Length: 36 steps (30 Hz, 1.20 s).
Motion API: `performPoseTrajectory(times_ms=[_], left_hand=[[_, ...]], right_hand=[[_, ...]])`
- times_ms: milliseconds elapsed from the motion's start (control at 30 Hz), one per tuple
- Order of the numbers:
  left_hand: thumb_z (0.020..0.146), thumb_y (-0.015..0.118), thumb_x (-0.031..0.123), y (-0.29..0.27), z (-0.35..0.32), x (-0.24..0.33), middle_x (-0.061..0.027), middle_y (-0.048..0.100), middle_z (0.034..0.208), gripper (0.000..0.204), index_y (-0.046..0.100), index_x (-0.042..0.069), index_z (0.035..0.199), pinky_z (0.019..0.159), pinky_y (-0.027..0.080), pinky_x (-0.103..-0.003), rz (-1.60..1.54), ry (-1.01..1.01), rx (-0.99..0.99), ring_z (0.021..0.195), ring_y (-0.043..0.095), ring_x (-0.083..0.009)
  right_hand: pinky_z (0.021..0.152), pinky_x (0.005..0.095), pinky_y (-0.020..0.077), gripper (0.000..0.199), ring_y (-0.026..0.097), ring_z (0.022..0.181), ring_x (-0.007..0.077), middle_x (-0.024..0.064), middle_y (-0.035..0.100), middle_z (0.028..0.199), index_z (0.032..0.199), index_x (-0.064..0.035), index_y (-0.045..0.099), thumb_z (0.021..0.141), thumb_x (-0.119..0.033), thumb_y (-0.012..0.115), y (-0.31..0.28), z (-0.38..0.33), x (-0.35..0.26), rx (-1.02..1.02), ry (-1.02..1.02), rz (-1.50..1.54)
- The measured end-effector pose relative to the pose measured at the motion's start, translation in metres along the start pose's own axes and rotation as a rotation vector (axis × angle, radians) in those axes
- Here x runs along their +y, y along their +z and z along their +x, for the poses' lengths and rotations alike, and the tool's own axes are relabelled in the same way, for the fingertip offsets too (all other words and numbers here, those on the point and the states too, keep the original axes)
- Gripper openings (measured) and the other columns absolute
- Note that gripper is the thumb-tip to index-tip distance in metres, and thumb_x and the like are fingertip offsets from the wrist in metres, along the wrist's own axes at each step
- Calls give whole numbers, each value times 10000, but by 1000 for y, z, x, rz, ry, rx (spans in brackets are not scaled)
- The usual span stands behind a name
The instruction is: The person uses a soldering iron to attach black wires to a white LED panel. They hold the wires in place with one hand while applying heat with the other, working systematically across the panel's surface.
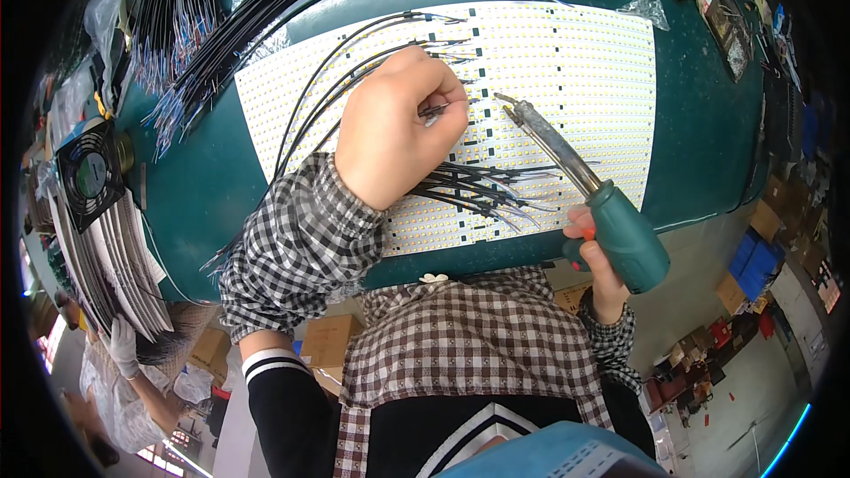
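Observation:
A white LED panel (611,62) with rows of small yellow chips lies on the green table. My left hand (398,124) is closed in a pinch above its middle, and what the fingertips hold is hidden. Black cables (305,97) run under that hand, their thin wire ends along the panel's central strip. Below it lies another bunch of black cables (460,186) with bare ends. My right hand (602,270) grips a soldering iron (567,159) by its green pistol-shaped handle. Its tip points up and left over the panel, just right of my left fingertips.
Thick bundles of black cables (301,4) with coloured ends lie at the table's back. A black fan (90,175) and stacked white strips (115,257) stand at the left. A tray of small parts (726,31) sits far right. At lower left a gloved hand (124,345) touches the strips.

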<state>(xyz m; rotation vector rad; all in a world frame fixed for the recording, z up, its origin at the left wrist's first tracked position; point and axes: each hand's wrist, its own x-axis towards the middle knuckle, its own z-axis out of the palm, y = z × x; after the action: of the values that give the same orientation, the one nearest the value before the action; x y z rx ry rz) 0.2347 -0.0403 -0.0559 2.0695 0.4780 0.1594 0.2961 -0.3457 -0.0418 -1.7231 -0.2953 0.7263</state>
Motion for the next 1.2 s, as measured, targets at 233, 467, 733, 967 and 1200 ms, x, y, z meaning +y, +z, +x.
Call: performPoseTrajectory(times_ms=[233,467,733,967,1200], left_hand=[[790,727,-9,1,0,4,-40,580,806,80,655,13,817,583,433,-245,59,20,22,667,543,-120],[783,721,-13,8,-2,1,-43,572,800,101,637,29,820,543,421,-251,17,62,93,664,549,-129],[780,721,-12,8,-2,0,-45,571,801,101,635,28,813,545,427,-263,86,66,77,659,554,-133],[779,721,-2,6,-1,3,-48,566,798,96,636,28,810,544,426,-265,90,41,60,652,553,-136],[770,725,18,5,-1,4,-62,577,805,105,629,38,807,566,451,-307,97,27,56,672,577,-185]], right_hand=[[841,354,615,667,748,950,236,202,738,1075,1340,104,543,798,-109,868,3,0,-2,26,10,33],[843,356,613,681,750,940,240,203,739,1073,1344,106,540,794,-119,873,0,0,0,6,13,9],[839,362,616,696,749,945,240,202,739,1062,1347,109,536,797,-143,879,3,1,-1,17,1,20],[838,328,587,682,733,897,194,145,743,1026,1318,99,577,771,-153,898,-3,1,11,-44,-103,-100],[894,342,555,692,720,932,182,113,751,1009,1304,92,597,746,-166,913,-4,-1,8,-37,-52,-221]])
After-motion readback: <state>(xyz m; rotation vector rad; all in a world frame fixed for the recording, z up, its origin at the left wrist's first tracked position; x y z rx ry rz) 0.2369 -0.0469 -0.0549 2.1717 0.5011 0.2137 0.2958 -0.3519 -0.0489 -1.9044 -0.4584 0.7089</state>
